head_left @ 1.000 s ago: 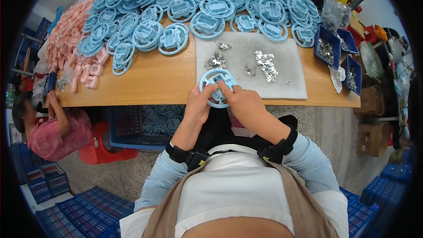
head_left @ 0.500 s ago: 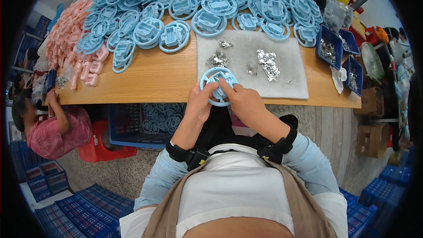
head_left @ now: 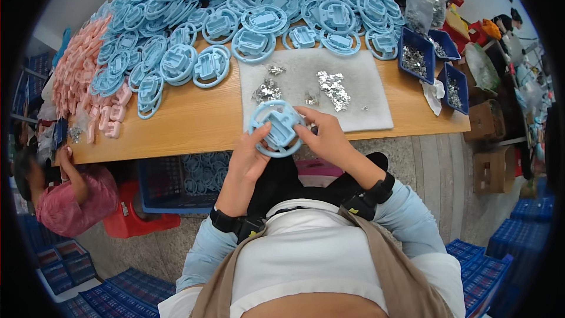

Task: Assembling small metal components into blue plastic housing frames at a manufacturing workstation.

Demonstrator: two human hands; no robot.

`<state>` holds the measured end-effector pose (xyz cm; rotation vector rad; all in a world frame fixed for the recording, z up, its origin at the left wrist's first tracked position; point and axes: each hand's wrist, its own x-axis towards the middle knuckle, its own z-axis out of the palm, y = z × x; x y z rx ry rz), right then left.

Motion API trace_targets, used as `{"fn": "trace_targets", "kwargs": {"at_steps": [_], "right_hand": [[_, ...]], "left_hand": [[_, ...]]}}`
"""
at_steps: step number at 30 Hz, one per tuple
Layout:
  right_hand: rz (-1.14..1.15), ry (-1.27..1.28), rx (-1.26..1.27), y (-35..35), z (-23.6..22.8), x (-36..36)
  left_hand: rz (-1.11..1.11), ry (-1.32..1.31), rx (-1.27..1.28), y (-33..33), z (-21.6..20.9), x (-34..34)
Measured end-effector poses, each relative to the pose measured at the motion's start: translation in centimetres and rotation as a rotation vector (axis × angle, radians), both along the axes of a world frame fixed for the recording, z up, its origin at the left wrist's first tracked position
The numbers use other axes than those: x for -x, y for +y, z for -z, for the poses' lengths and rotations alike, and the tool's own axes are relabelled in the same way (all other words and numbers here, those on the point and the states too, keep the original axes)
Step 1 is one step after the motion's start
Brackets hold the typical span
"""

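A light blue plastic toy steering wheel (head_left: 281, 132) with a box-shaped recess in its middle is held up before the table's front edge. My left hand (head_left: 242, 158) is closed on its left side, thumb laid across the front near the recess. At the right rim my right hand (head_left: 325, 135) also grips it, thumb and fingers bent against the edge. Just beyond the wheel, a grey-white felt mat (head_left: 371, 109) carries small shiny metal plates (head_left: 334, 90) and a heap of small metal pieces (head_left: 268, 91). Whether my right fingertips hold a small piece is hidden.
A big pile of blue wheels (head_left: 220, 23) covers the table's far side, with pink plastic parts (head_left: 79, 70) at left. Blue bins (head_left: 416, 59) of metal pieces stand at right. A blue crate (head_left: 176, 200) sits under the table; a co-worker (head_left: 79, 197) is at far left.
The wheel has turned in my hands, so its recess shows more fully. My right hand has drawn back from the wheel's middle to its right rim. The whole view has shifted slightly.
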<state>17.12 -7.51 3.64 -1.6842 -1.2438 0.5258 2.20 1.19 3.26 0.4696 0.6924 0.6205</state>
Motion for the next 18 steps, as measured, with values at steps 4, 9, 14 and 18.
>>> {"fn": "trace_targets", "kwargs": {"at_steps": [4,9,14,18], "right_hand": [[-0.190,0.349,0.130,-1.0,-0.8,-1.3],[-0.142,0.051,0.056,-2.2,0.1,-4.1],[0.124,-0.498,0.072,-2.6,0.8,-7.0],[0.103,-0.677,0.117,-2.3,2.2,-6.7]], "left_hand": [[0.419,0.110,-0.225,1.3,1.7,1.4],[0.627,0.263,-0.398,2.3,0.1,0.2],[0.161,0.123,-0.208,0.6,0.2,-1.4],[-0.015,0.176,-0.201,-0.7,0.6,-1.6]]}}
